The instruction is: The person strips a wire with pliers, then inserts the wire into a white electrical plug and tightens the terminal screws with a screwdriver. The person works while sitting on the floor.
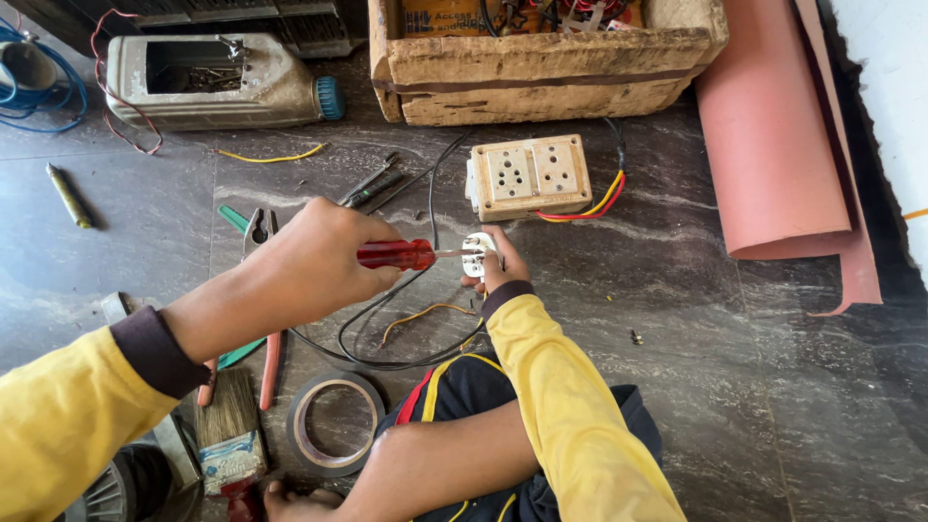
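Observation:
My left hand (pixel 309 256) grips a red-handled screwdriver (pixel 396 254), its shaft pointing right into a small white plug (pixel 475 259). My right hand (pixel 505 269) holds that plug from below and behind, just above the dark stone floor. A black cable (pixel 387 360) loops from the plug back toward my knee. Just beyond the plug stands a beige socket box (pixel 530 176) with two outlets and red and yellow wires at its right side.
A wooden crate (pixel 541 72) of parts stands at the back, with a rolled pink sheet (pixel 773 135) to its right. A cut-open plastic can (pixel 217 82) lies at back left. Pliers (pixel 269 362), a paintbrush (pixel 230 425) and a tape roll (pixel 335 422) lie near my left arm.

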{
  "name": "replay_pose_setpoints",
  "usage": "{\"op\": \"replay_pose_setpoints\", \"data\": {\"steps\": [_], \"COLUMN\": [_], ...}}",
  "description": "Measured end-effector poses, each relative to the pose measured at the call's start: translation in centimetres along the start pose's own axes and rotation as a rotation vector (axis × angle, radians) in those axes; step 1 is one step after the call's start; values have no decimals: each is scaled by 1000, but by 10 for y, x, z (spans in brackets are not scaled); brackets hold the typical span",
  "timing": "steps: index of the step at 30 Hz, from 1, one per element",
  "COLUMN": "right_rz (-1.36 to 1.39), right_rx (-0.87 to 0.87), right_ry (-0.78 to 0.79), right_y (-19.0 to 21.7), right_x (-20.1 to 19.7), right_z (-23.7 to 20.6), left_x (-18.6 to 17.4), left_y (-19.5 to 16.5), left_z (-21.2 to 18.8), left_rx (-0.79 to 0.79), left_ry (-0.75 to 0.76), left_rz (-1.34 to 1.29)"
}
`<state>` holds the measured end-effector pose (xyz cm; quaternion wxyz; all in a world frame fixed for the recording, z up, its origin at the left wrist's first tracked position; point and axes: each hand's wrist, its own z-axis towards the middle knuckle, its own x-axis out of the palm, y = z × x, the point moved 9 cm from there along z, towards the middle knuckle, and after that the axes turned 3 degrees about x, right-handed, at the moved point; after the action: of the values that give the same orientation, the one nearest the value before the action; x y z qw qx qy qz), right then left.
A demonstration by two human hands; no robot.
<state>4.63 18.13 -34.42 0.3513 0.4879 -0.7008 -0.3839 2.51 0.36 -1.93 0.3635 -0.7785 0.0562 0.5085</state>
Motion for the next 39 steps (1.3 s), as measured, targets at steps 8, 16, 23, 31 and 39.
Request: {"op": "replay_pose_setpoints", "data": {"steps": [8, 16, 23, 31, 39], "right_rz": [4, -10, 13, -36, -42], "right_rx": [-3, -2, 17, -19, -38], "right_ry": [-4, -1, -5, -19, -18], "right_y": [-6, -12, -11, -4, -5], "right_x": [-1, -3, -4, -3, -3], "right_z": [5, 10, 10, 5, 10], "left_x": [1, 6, 3, 4, 12], "left_y": [3, 0, -2, 8, -1], "left_z": [1, 4, 5, 13, 20], "left_rx": [-5, 42, 114, 53, 234], "left_ry": [1, 3, -1, 56, 141], "left_rz": [0, -12, 7, -19, -7]}}
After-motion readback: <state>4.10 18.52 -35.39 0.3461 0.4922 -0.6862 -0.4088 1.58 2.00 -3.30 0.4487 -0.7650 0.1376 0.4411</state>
